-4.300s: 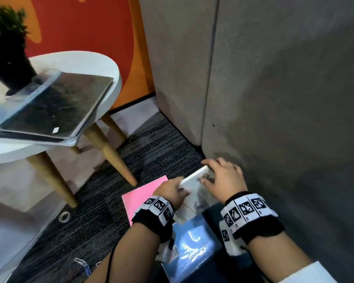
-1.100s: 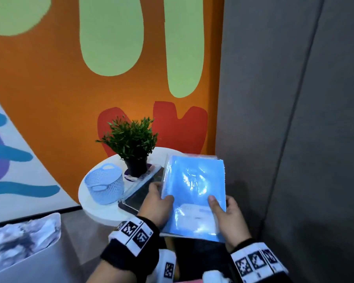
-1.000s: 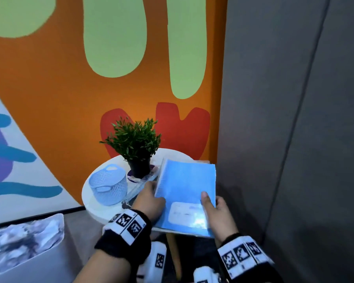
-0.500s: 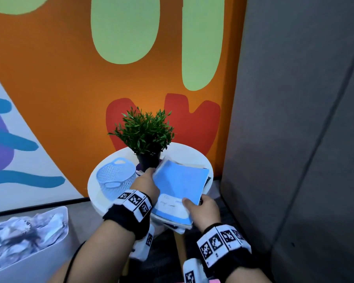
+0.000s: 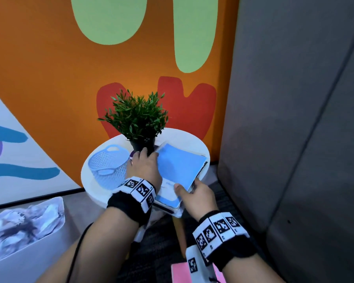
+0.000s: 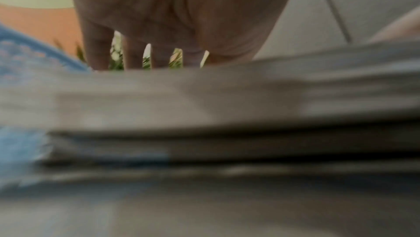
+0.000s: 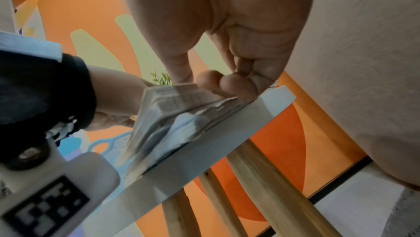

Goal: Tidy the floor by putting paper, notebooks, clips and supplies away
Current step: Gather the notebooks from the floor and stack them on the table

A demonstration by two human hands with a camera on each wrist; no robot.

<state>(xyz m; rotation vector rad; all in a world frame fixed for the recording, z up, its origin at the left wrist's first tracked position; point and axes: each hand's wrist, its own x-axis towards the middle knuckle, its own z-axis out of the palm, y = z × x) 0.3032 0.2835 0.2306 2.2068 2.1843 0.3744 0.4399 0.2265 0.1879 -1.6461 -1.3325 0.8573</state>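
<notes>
A blue notebook (image 5: 179, 170) lies on top of a stack of notebooks (image 7: 172, 115) on the small round white table (image 5: 185, 137). My left hand (image 5: 144, 160) rests along the notebook's left edge, fingers (image 6: 97, 52) straight and reaching toward the plant pot. At the notebook's near corner my right hand (image 5: 184, 190) pinches it, thumb on the cover and fingers (image 7: 227, 83) curled under the stack's edge. The stack overhangs the table's front rim (image 7: 204, 151) a little.
A potted plant (image 5: 137, 119) and a pale blue basket (image 5: 108, 166) share the table. A white bin of crumpled paper (image 5: 18, 225) stands at lower left. A pink notebook (image 5: 178, 272) lies on the carpet below. Grey partition (image 5: 294, 119) closes the right side.
The blue notebook was lifted from the floor with both hands, carried to the table and lowered flat onto the stack. My left hand slid further along its left edge.
</notes>
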